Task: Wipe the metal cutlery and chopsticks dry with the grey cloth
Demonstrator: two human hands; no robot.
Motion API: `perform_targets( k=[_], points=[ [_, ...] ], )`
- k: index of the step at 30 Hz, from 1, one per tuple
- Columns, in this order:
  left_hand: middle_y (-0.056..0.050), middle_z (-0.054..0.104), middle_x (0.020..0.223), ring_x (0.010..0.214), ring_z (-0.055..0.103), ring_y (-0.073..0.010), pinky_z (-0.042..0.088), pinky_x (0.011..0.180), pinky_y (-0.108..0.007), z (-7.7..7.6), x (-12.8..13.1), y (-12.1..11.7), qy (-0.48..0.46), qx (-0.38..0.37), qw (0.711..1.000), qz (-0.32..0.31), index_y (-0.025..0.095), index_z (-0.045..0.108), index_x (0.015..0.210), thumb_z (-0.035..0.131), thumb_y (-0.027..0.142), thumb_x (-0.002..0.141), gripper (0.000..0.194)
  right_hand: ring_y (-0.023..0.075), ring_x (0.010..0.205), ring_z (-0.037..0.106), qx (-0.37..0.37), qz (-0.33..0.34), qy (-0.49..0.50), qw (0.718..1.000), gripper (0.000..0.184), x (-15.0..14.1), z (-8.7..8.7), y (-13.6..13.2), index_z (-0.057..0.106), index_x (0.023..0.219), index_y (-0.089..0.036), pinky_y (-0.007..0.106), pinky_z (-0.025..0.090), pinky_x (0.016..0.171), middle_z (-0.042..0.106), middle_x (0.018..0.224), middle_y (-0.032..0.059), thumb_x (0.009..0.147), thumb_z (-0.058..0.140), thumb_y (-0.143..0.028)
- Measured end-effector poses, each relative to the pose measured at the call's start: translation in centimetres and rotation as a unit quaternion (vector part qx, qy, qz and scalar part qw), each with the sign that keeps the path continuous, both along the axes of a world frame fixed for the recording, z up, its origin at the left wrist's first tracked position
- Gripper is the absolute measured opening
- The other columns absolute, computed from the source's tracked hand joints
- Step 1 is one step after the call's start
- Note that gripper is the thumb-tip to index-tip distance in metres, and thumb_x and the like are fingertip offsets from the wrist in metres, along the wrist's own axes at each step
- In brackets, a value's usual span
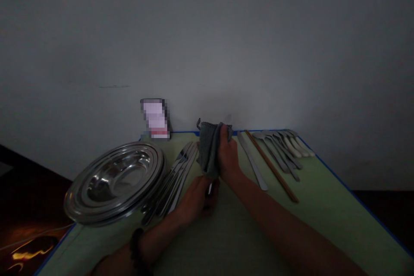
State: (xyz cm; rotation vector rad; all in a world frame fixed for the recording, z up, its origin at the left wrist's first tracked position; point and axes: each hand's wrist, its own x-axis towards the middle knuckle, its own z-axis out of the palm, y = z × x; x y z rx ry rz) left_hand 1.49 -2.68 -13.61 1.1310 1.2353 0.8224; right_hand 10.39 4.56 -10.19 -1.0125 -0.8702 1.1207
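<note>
- The gray cloth (208, 151) is above the middle of the far half of the table (310, 233), in front of the wall (207, 43).
- The right hand (229, 157) grasps the cloth from its right side, thumb up along the fabric.
- The left hand (194, 198) is below and nearer, its fingers closed around a shiny metal piece (210, 189) just under the cloth. The cloth and fingers hide the rest of this piece; its type cannot be told.
- Left of the cloth, a bundle of knives (177, 172) lies with blades toward the wall, just beside the left hand.
- Farther left, a stack of metal plates (73, 205) reaches the left edge of the table.
- A phone (155, 116) leans at the far left corner.
- Right of the right hand, a single knife (254, 164) and brown chopsticks (271, 166) lie slanted, near each other.
- Beyond them, a row of cutlery (284, 157), some with white handles, extends to the right edge.
- Blue trim marks the table edges; the far edge meets the wall.
- Green tabletop shows between the forearms, and from the right forearm to the right edge.
</note>
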Motion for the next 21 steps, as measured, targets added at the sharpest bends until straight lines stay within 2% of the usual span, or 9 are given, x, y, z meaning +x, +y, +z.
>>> perform_targets(
  k=[5,8,11,16,21],
  points=[
    [0.008,0.038,0.043,0.034,0.033,-0.0064,0.024,0.033,-0.019,0.1,0.4,0.0,-0.006,0.010,1.000,-0.015,0.019,0.045,0.061,0.060,0.058,0.064,0.043,0.0190,0.065,0.059,-0.046,-0.017,-0.069,0.996,0.059,0.3,0.8,-0.1,0.061,0.066,-0.015,0.028,0.041,0.056,0.062,0.063,0.0063,0.074,0.038,-0.069],
    [0.008,0.037,0.043,0.032,0.032,-0.0062,0.023,0.031,-0.019,-0.1,0.5,0.3,-0.016,0.002,1.000,0.010,0.019,0.046,0.061,0.047,0.070,0.068,0.052,0.0180,0.065,0.058,-0.047,-0.013,-0.077,0.996,0.058,0.3,1.3,-0.3,0.059,0.065,-0.016,0.027,0.040,0.056,0.063,0.066,0.0060,0.076,0.036,-0.068],
    [0.008,0.035,0.038,0.029,0.030,-0.0067,0.020,0.029,-0.019,-0.2,0.4,0.6,-0.032,-0.017,0.999,0.003,0.019,0.045,0.057,0.038,0.074,0.071,0.058,0.0175,0.067,0.059,-0.043,-0.022,-0.066,0.997,0.056,0.3,1.4,-0.4,0.059,0.066,-0.016,0.026,0.041,0.057,0.062,0.066,0.0052,0.076,0.037,-0.066],
    [0.007,0.034,0.036,0.029,0.027,-0.0061,0.019,0.029,-0.018,0.0,0.4,0.9,-0.062,-0.026,0.998,-0.018,0.018,0.045,0.053,0.039,0.075,0.069,0.059,0.0167,0.065,0.058,-0.019,-0.028,-0.044,0.998,0.052,0.2,1.4,-0.4,0.060,0.066,-0.015,0.025,0.041,0.056,0.062,0.065,0.0043,0.072,0.045,-0.065],
    [0.007,0.035,0.039,0.030,0.029,-0.0061,0.021,0.030,-0.018,0.1,0.3,0.7,-0.062,-0.021,0.997,-0.037,0.017,0.047,0.055,0.038,0.073,0.072,0.059,0.0148,0.062,0.055,-0.023,-0.056,0.013,0.998,0.055,0.8,2.3,0.0,0.060,0.067,-0.016,0.025,0.041,0.056,0.060,0.064,0.0026,0.071,0.042,-0.069]
  ],
)
